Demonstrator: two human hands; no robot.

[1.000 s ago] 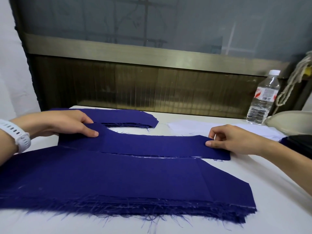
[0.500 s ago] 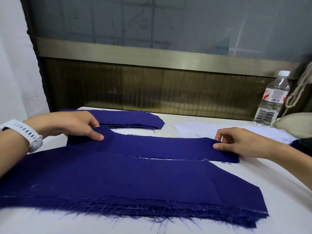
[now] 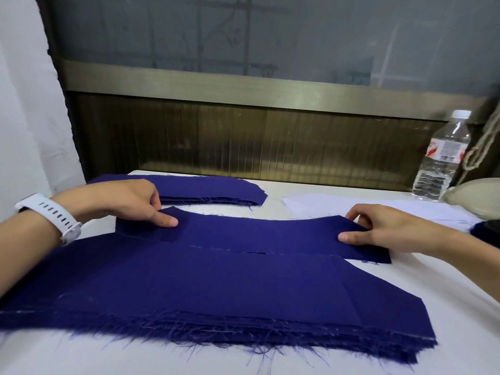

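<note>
Blue fabric strip (image 3: 257,234), a long piece with a curved far edge, lies across the far end of a stack of blue fabric (image 3: 203,288) on the white table (image 3: 446,307), held at both ends. The left hand (image 3: 130,204) has its thumb flat on top of the strip's left end and its fingers curled at the far edge. The right hand (image 3: 389,228) does the same at the right end, so each grip is a narrow pinch on the cloth. Whether the fingertips reach under the strip is hidden by the hands themselves.

The strip's right end juts past the stack onto bare table. A thin dark gap shows along part of the line where the strip's near edge meets the stack. The stack's near edge is frayed, with loose threads, and its left side is cut off by the frame. How many layers it has is hard to make out.

A white watch (image 3: 54,215) sits on the left wrist. Behind the left hand lies a second pile of curved blue pieces (image 3: 205,189), partly covered by that hand. White cloth pieces (image 3: 378,209) lie beyond the right hand. A water bottle (image 3: 443,158) stands at the far right by a hanging rope (image 3: 484,142). A beige object (image 3: 476,196) and something dark (image 3: 487,228) are both cut off at the right edge, too little showing to tell what they are.
</note>
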